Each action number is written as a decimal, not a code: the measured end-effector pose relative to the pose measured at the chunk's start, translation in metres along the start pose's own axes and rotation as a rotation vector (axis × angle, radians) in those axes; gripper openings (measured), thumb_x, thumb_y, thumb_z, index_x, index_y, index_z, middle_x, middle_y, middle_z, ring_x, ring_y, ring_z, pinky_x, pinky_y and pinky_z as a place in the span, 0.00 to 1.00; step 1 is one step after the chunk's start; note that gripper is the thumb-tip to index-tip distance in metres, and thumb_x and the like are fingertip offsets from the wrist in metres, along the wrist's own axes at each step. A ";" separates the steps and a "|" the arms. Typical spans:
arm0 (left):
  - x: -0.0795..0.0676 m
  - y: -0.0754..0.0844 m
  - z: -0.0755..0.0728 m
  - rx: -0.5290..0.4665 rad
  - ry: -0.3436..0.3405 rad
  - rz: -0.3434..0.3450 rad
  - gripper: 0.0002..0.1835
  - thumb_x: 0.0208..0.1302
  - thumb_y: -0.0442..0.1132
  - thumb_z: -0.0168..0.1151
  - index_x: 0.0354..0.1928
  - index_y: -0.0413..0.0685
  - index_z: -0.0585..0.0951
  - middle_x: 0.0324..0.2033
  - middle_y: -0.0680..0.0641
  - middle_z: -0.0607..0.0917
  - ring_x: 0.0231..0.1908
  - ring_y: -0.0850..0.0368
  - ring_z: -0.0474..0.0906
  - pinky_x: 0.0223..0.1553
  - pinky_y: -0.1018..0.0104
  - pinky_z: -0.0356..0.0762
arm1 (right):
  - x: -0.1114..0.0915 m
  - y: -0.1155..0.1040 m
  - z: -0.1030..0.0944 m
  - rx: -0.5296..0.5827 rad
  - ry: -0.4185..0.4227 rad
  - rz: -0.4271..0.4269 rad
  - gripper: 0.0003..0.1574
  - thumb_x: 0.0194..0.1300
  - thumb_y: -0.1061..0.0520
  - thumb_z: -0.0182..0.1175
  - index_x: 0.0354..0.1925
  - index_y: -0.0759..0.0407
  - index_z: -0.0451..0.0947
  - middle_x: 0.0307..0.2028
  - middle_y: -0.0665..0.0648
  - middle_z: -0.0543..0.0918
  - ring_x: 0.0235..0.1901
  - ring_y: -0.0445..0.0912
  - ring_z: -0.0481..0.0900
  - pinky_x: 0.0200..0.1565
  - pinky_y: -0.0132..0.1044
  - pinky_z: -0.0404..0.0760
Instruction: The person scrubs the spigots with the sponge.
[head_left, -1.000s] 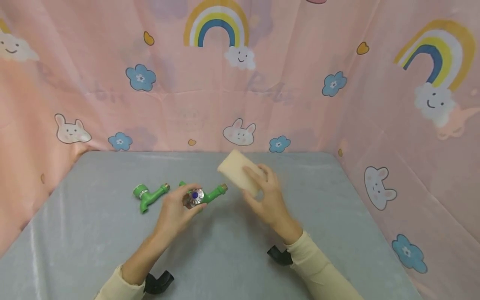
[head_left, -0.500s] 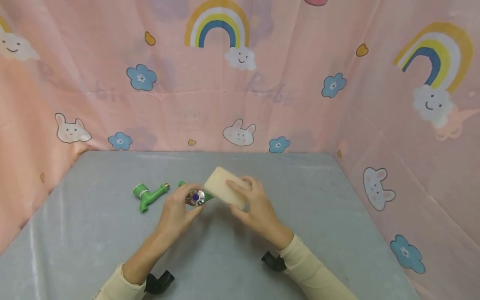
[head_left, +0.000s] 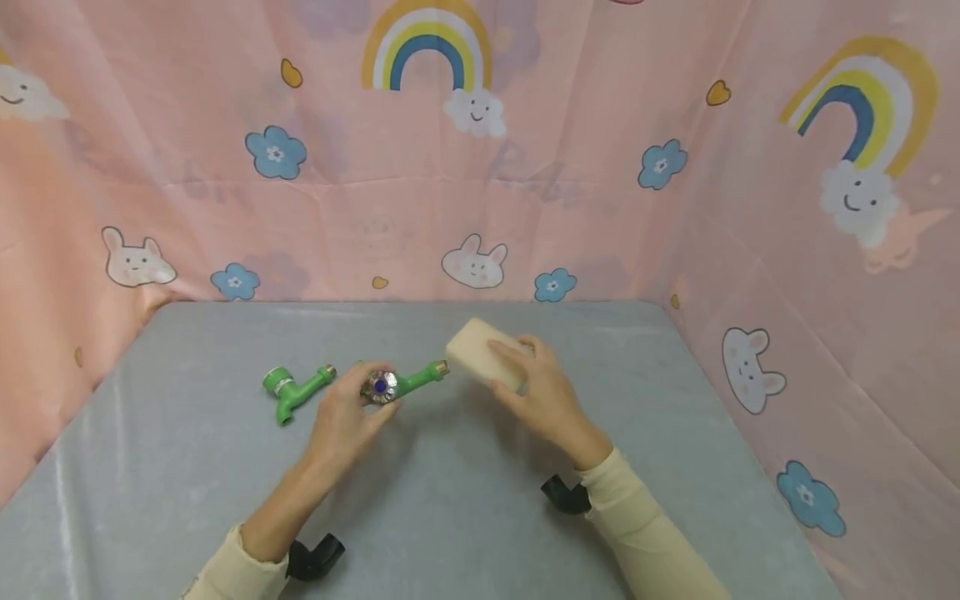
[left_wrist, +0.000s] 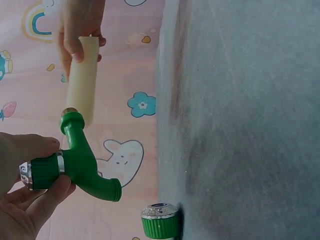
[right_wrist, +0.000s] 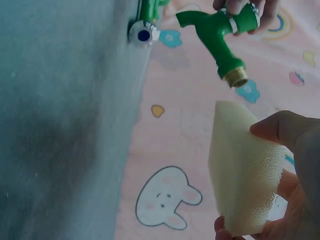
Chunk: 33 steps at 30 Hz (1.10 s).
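My left hand (head_left: 347,414) grips a green tap (head_left: 420,381) by its ribbed knob, thumb on one side and fingers on the other. Its curved spout and brass threaded end show plainly in the left wrist view, with the tap (left_wrist: 82,160) held off the table. A cream foam sponge (head_left: 480,354) is pinched in my right hand (head_left: 547,400), just right of the threaded end. In the right wrist view a small gap separates the sponge (right_wrist: 242,165) from the brass thread (right_wrist: 235,77). Fingers hide part of the knob.
A second green tap (head_left: 296,393) lies on the grey tabletop (head_left: 465,517), left of my left hand. Behind the table hangs a pink cloth (head_left: 585,208) printed with rainbows and rabbits, and it continues along both sides.
The sponge went left, covering the tap's threaded end half a second ago, then came back right, uncovering it. My left hand keeps the tap nearly in place.
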<state>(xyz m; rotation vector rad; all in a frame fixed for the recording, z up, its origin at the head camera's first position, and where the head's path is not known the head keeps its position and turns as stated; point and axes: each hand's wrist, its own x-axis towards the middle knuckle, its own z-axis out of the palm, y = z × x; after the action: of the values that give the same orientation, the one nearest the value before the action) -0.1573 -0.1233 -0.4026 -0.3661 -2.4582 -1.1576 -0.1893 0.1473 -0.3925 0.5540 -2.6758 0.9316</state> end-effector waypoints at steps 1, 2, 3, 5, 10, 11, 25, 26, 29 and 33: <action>0.001 0.000 0.000 0.001 0.006 0.010 0.23 0.50 0.23 0.75 0.50 0.37 0.81 0.39 0.40 0.86 0.39 0.48 0.85 0.40 0.61 0.88 | 0.001 0.002 -0.002 0.007 0.007 0.007 0.35 0.65 0.52 0.66 0.69 0.49 0.73 0.66 0.70 0.69 0.58 0.65 0.73 0.43 0.55 0.83; 0.001 0.000 -0.001 0.006 0.012 0.019 0.23 0.50 0.23 0.75 0.50 0.37 0.81 0.40 0.40 0.86 0.40 0.48 0.85 0.40 0.60 0.88 | 0.001 0.003 -0.003 0.021 0.016 0.009 0.35 0.66 0.52 0.66 0.70 0.49 0.73 0.66 0.70 0.69 0.58 0.64 0.73 0.44 0.55 0.82; 0.002 0.000 -0.001 0.008 0.016 0.031 0.23 0.50 0.23 0.75 0.49 0.37 0.81 0.41 0.40 0.86 0.41 0.47 0.85 0.41 0.60 0.88 | 0.002 0.003 -0.004 0.045 0.022 0.003 0.35 0.66 0.53 0.65 0.70 0.49 0.72 0.66 0.69 0.69 0.58 0.64 0.73 0.45 0.54 0.82; 0.003 -0.001 0.000 0.031 0.019 0.066 0.23 0.49 0.22 0.75 0.49 0.38 0.81 0.44 0.40 0.86 0.42 0.47 0.85 0.43 0.58 0.88 | 0.002 0.001 -0.006 0.091 0.020 -0.029 0.36 0.67 0.54 0.65 0.71 0.49 0.70 0.65 0.69 0.69 0.55 0.62 0.75 0.46 0.53 0.81; 0.003 -0.001 0.002 0.108 0.015 0.188 0.23 0.50 0.23 0.75 0.49 0.41 0.82 0.50 0.42 0.86 0.50 0.46 0.85 0.54 0.55 0.85 | -0.002 -0.014 0.000 0.126 -0.044 -0.140 0.34 0.67 0.54 0.65 0.70 0.49 0.73 0.63 0.70 0.71 0.56 0.62 0.74 0.47 0.50 0.80; 0.003 -0.001 0.003 0.116 0.018 0.214 0.22 0.50 0.23 0.75 0.49 0.41 0.83 0.50 0.42 0.86 0.51 0.46 0.84 0.56 0.55 0.84 | -0.003 -0.017 0.002 0.113 -0.047 -0.154 0.33 0.66 0.54 0.65 0.69 0.49 0.74 0.62 0.70 0.72 0.57 0.62 0.73 0.47 0.50 0.79; 0.000 -0.002 0.005 0.119 0.059 0.280 0.21 0.51 0.21 0.73 0.48 0.40 0.84 0.52 0.42 0.86 0.54 0.44 0.84 0.56 0.55 0.83 | -0.004 -0.019 0.002 -0.080 -0.044 -0.143 0.33 0.59 0.57 0.67 0.64 0.48 0.80 0.61 0.70 0.73 0.57 0.64 0.72 0.44 0.51 0.81; 0.000 -0.003 0.005 0.125 0.058 0.283 0.21 0.52 0.21 0.73 0.48 0.40 0.84 0.52 0.42 0.86 0.54 0.44 0.84 0.56 0.55 0.83 | -0.004 -0.017 -0.001 -0.072 -0.047 -0.127 0.32 0.59 0.57 0.67 0.64 0.48 0.80 0.62 0.70 0.73 0.57 0.65 0.72 0.43 0.51 0.80; -0.001 -0.005 0.006 0.143 0.057 0.314 0.20 0.52 0.22 0.73 0.48 0.41 0.84 0.52 0.43 0.85 0.54 0.45 0.85 0.54 0.56 0.84 | -0.002 -0.013 -0.008 -0.026 -0.040 -0.089 0.31 0.60 0.57 0.65 0.64 0.48 0.80 0.63 0.70 0.72 0.58 0.64 0.70 0.42 0.50 0.79; -0.004 -0.006 0.009 0.137 0.047 0.409 0.21 0.51 0.21 0.74 0.47 0.41 0.84 0.51 0.43 0.85 0.52 0.46 0.85 0.50 0.59 0.86 | -0.003 -0.013 -0.006 0.059 -0.071 -0.112 0.32 0.65 0.54 0.63 0.67 0.48 0.76 0.63 0.69 0.73 0.58 0.63 0.72 0.47 0.53 0.78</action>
<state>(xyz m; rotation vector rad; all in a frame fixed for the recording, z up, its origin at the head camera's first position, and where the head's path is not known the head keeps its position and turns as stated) -0.1582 -0.1198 -0.4135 -0.7477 -2.2619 -0.8120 -0.1807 0.1426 -0.3825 0.7551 -2.6548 0.9792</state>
